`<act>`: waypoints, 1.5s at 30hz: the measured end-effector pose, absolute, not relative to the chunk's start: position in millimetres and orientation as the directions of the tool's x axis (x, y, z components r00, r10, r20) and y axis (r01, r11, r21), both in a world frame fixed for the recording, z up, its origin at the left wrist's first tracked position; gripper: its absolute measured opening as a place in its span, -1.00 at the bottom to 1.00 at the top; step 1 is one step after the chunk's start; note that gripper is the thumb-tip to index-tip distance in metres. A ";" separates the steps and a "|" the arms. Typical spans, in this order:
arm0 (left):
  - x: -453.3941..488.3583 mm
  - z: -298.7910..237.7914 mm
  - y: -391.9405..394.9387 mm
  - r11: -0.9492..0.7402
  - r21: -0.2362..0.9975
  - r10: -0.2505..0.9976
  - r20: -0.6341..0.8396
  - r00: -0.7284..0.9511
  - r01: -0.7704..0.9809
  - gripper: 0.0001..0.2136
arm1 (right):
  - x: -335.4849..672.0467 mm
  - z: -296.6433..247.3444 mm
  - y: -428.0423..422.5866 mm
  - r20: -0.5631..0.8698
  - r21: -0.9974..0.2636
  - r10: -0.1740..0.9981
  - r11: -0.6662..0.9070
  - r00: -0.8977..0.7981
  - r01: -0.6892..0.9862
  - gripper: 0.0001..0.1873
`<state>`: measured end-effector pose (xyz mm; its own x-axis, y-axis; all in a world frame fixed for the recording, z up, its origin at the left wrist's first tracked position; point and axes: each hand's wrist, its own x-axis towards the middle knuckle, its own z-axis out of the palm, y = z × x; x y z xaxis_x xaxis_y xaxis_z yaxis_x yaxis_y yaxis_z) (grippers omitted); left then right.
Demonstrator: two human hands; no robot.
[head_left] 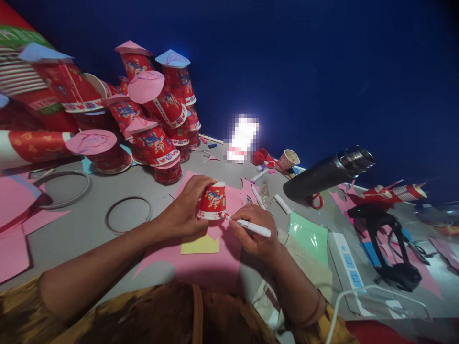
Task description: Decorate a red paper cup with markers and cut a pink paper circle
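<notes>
My left hand [188, 206] is wrapped round a red paper cup [213, 200] that stands upside down on a pink paper sheet [201, 260]. My right hand [255, 230] pinches a white marker pen [251, 226], and the pen's tip touches the cup's rim at its right side. A small yellow piece of paper [200, 245] lies on the pink sheet just below the cup.
Stacks of red paper cups [158, 119] topped with pink and blue paper discs stand at the back left. Two wire rings [129, 215] lie on the grey table. A dark flask [328, 174], red scissors [315, 200], green paper [310, 234], a white power strip [347, 267] and black headphones [390, 248] sit to the right.
</notes>
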<state>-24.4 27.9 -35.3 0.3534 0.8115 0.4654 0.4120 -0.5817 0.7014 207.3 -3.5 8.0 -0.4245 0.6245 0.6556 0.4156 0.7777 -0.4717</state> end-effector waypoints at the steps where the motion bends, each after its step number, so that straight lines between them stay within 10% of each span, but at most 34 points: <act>1: -24.5 -35.1 27.8 -0.578 0.703 0.814 0.461 0.354 0.414 -0.36 | 207.1 8.1 -3.4 0.654 -0.471 0.625 0.777 -0.426 0.418 -0.90; 45: -25.2 -26.6 28.9 -0.529 0.725 0.842 0.383 0.380 0.440 -0.31 | 213.8 20.4 -3.9 0.645 -0.507 0.672 0.732 -0.362 0.456 -0.87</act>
